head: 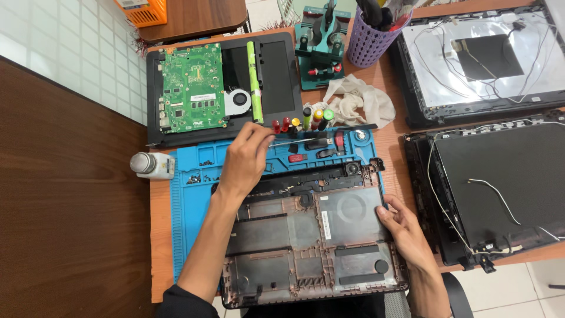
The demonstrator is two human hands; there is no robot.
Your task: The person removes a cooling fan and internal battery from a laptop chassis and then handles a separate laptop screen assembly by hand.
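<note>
My left hand [244, 159] reaches over the blue work mat [191, 200] and pinches a thin screwdriver [294, 141], whose metal shaft points right, just below a row of colour-tipped screwdrivers [301, 122]. A black laptop bottom cover [312, 241], inner side up, lies on the mat in front of me. On its right edge rests my right hand [403, 227], fingers curled over the rim and gripping it.
Behind the mat lies an opened laptop base with a green motherboard [191, 88] and fan [237, 100]. A white bottle [150, 165] stands at the mat's left. A white cloth [359, 100], purple tool cup [368, 41], green holder [321, 50] and two laptop lids [477, 65] [506, 182] fill the right.
</note>
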